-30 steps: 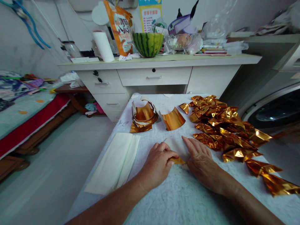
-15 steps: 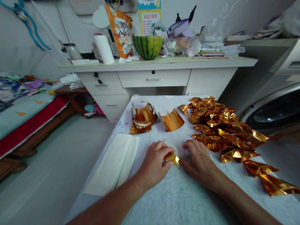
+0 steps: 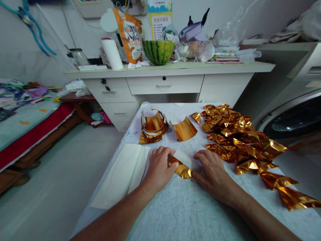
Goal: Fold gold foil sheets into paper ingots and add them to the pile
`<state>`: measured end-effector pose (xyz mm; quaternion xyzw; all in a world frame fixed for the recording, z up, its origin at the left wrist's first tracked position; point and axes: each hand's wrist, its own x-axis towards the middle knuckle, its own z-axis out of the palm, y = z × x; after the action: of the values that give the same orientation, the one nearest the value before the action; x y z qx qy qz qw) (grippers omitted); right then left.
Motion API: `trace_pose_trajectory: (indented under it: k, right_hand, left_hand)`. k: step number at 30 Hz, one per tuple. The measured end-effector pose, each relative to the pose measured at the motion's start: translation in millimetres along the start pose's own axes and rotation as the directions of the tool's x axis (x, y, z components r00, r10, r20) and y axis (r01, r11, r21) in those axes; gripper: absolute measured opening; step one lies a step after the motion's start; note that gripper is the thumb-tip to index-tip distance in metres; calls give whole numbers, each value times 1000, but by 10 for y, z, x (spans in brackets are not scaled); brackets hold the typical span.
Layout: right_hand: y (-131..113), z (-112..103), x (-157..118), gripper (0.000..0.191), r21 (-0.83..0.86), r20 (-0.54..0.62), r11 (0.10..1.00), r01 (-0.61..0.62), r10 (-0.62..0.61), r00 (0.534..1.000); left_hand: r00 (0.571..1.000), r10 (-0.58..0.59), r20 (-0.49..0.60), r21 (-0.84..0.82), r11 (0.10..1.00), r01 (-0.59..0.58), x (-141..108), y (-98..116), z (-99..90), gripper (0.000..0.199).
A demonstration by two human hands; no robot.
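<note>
A sheet of gold foil paper (image 3: pixel 183 171) with a pale back lies on the table between my hands, its near edge folded over to show gold. My left hand (image 3: pixel 160 167) pinches the left end of the fold between thumb and fingers. At the right end, the thumb of my right hand (image 3: pixel 212 172) presses the gold fold while its curved fingers rest on the far side of the sheet. Beyond them lie a curled gold foil sheet (image 3: pixel 185 129) and a rolled stack of foil sheets (image 3: pixel 154 125). A small folded gold piece (image 3: pixel 196 117) sits farther back.
Several folded gold foil pieces (image 3: pixel 233 134) are heaped along the table's right side. A folded whitish paper or cloth (image 3: pixel 119 177) lies on the left. Behind the table stands a white desk (image 3: pixel 164 83) with half a watermelon (image 3: pixel 158 52) on it. A washing machine (image 3: pixel 296 90) stands at right.
My left hand has shifted left along the fold, and more of the gold strip and pale sheet shows. My right hand has stayed nearly in place.
</note>
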<state>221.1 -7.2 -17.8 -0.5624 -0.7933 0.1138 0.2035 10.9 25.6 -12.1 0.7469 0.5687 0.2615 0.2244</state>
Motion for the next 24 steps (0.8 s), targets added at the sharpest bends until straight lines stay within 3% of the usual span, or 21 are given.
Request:
trace_pose_trajectory:
  k: [4, 7, 11, 14, 16, 19, 21, 24]
  right_hand:
    - [-24, -36, 16, 35, 26, 11, 1000, -13, 13, 1000]
    - [-29, -64, 27, 31, 74, 10, 997, -7, 7, 1000]
    - [3, -77, 32, 25, 179, -18, 983, -25, 28, 999]
    - [40, -57, 34, 42, 349, -76, 930, -115, 150, 986]
    - [55, -37, 39, 57, 517, -65, 839, -168, 234, 970]
    - [43, -29, 52, 62, 779, 64, 592, -209, 256, 965]
    - [11, -48, 61, 55, 866, 175, 428, -257, 223, 959]
    - [-44, -94, 72, 35, 882, 325, 310, -355, 144, 935]
  left_hand:
    - [995, -66, 72, -226, 971, 80, -13, 22, -40, 12]
    - [991, -53, 123, -408, 907, 100, -35, 54, -75, 10]
    - [989, -5, 151, -617, 781, 98, -49, 82, -96, 21]
    - [987, 6, 161, -746, 656, 117, -53, 73, -81, 25]
    - [986, -8, 167, -800, 584, 140, -56, 66, -70, 23]
    - [984, -42, 171, -850, 500, 169, -59, 86, -73, 21]
    - [983, -55, 177, -870, 458, 183, -62, 123, -86, 20]
    - [977, -63, 203, -877, 433, 210, -72, 170, -95, 23]
